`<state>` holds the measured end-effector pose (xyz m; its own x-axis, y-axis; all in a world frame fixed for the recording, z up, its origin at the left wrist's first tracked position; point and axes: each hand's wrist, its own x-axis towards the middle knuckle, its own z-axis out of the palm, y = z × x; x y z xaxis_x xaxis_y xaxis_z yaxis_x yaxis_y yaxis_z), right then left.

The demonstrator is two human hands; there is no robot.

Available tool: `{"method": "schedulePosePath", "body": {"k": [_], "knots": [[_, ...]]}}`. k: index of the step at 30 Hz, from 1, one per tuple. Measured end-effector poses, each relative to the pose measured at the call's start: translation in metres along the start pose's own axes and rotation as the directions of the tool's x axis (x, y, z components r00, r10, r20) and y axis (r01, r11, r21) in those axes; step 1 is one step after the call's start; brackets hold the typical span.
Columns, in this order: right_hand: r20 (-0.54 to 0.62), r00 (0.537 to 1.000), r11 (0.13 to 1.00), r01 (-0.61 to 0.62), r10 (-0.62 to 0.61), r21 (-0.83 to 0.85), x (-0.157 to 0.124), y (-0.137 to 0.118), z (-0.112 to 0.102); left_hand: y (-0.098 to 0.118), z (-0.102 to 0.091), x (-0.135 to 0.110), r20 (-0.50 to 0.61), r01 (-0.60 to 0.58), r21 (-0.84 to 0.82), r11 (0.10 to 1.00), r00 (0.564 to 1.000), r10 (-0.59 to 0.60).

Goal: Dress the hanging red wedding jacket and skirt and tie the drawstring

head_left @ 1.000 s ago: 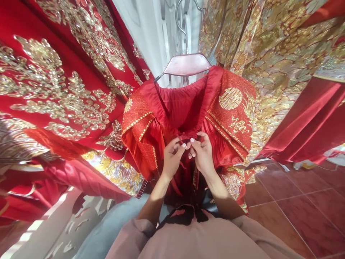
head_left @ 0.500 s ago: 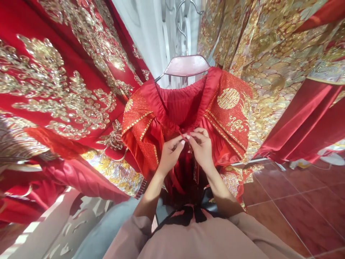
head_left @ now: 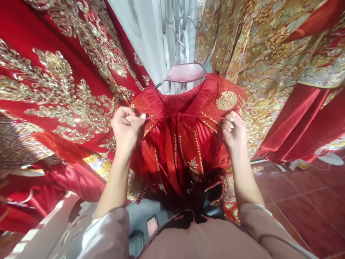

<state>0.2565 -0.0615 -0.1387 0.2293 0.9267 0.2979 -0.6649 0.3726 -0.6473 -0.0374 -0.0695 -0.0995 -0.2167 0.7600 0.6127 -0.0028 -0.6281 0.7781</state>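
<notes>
A red garment (head_left: pixel 185 140) with gold beaded trim and a round gold emblem hangs in front of me on a hanger (head_left: pixel 185 72). Across its gathered neckline runs a thin red drawstring (head_left: pixel 161 117), pulled taut from side to side. My left hand (head_left: pixel 125 126) pinches one end of the string near the garment's left shoulder. At the opposite shoulder, my right hand (head_left: pixel 235 127) grips the other end with its fingers curled in. Red cloth strips hang down the middle of the garment's front. Its lower part is dark and partly hidden.
Red gowns with silver-gold beading (head_left: pixel 70 86) crowd the left side. To the right hang gold patterned cloth (head_left: pixel 258 64) and plain red fabric (head_left: pixel 293 118). White curtain-like material (head_left: pixel 145 39) is behind the hanger. Reddish floor tiles (head_left: pixel 304 201) show at lower right.
My hands have moved apart from the middle of the neckline, out to both shoulders. The string between them is now stretched straight, and the neckline is drawn closer together.
</notes>
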Motion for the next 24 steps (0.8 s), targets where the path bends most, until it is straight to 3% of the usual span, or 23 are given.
{"method": "schedulePosePath", "body": {"k": [2, 4, 6, 8, 10, 11, 14, 16, 18, 20, 22, 24], "knots": [[0.011, 0.984, 0.976, 0.176, -0.176, -0.125, 0.0, 0.004, 0.001, 0.001, 0.002, 0.0, -0.024, -0.041, -0.04, 0.998, 0.999, 0.04], [0.149, 0.968, 0.91, 0.241, -0.201, -0.337, -0.003, 0.006, 0.005, 0.002, 0.006, -0.004, 0.034, -0.032, -0.088, 0.996, 0.999, 0.035], [0.331, 0.943, 0.755, 0.225, -0.011, -0.616, -0.003, 0.005, 0.012, 0.006, 0.006, -0.007, 0.149, 0.02, -0.093, 0.995, 0.989, -0.006], [0.43, 0.868, 0.516, 0.258, 0.247, -0.817, -0.001, 0.002, 0.019, 0.011, 0.002, -0.009, 0.263, 0.033, -0.002, 0.999, 0.964, -0.032], [0.476, 0.8, 0.353, 0.354, 0.366, -0.866, 0.003, -0.001, 0.025, 0.017, -0.005, -0.011, 0.344, -0.021, 0.176, 0.984, 0.938, -0.041], [0.49, 0.771, 0.323, 0.379, 0.407, -0.867, 0.006, -0.001, 0.027, 0.02, -0.008, -0.011, 0.367, -0.063, 0.292, 0.954, 0.929, -0.051], [0.457, 0.705, 0.386, 0.274, 0.543, -0.881, 0.014, -0.001, 0.029, 0.025, -0.013, -0.015, 0.348, -0.179, 0.608, 0.774, 0.936, -0.056], [0.393, 0.686, 0.456, 0.1, 0.612, -0.884, 0.018, 0.003, 0.027, 0.024, -0.009, -0.019, 0.279, -0.227, 0.74, 0.634, 0.96, 0.018], [0.324, 0.669, 0.463, -0.033, 0.669, -0.886, 0.023, 0.009, 0.025, 0.017, -0.001, -0.021, 0.201, -0.244, 0.81, 0.534, 0.97, 0.138], [0.29, 0.598, 0.397, -0.052, 0.747, -0.916, 0.027, 0.017, 0.026, 0.007, 0.008, -0.018, 0.129, -0.252, 0.829, 0.5, 0.955, 0.266], [0.331, 0.502, 0.365, 0.034, 0.799, -0.931, 0.027, 0.022, 0.03, -0.006, 0.017, -0.011, 0.056, -0.263, 0.807, 0.529, 0.925, 0.375], [0.436, 0.451, 0.428, 0.127, 0.779, -0.895, 0.024, 0.023, 0.039, -0.017, 0.027, -0.001, -0.021, -0.282, 0.755, 0.592, 0.892, 0.451]]}}
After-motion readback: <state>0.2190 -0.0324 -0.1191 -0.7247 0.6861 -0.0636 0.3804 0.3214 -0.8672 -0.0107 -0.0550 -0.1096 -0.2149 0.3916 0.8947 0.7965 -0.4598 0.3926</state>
